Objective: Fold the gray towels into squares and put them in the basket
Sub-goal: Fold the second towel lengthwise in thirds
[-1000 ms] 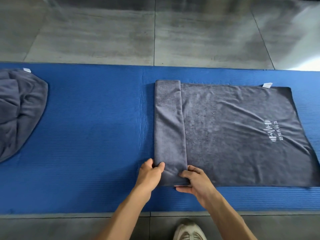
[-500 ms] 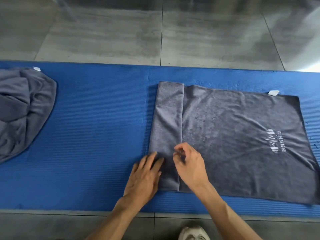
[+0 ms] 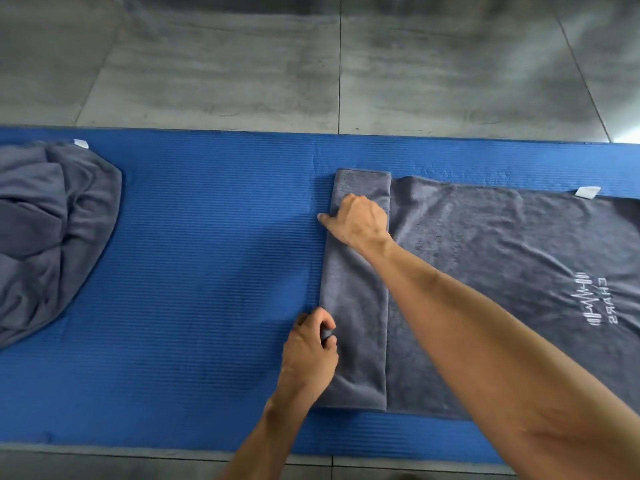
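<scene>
Now both hands are on the left fold edge of the spread towel (image 3: 502, 271). The L hand (image 3: 308, 351) sits near the front end, fingers curled, pinching a bit of the folded strip (image 3: 356, 306) at its outer edge. The R hand (image 3: 360, 220) reaches across w/ the forearm over the cloth, fingers bent down onto the strip near its far end, thumb tip at the left edge; can't tell if it truly grips or just presses.

Change vs half a sec ago: both hands were close together at the strip's near end, L flat w/ straight fingers, R hovering curled. Since then R has gone up to the far end and L has closed on the edge. A sec ago both pinched the front corners. So, my read: the hands have spread along the fold to take it at two points, prob to roll or flip the strip over again toward the logo (image 3: 588, 299). The strip's far end pokes a bit past the towel's back edge, so alignment may need a tweak.

Progress: early. Only one narrow fold is done on this towel; it lies on the blue mat (image 3: 207, 271), white tag (image 3: 587, 191) at the back. A 2nd gray towel (image 3: 52, 230) sits bunched at the mat's left end, unfolded. No basket in view.
</scene>
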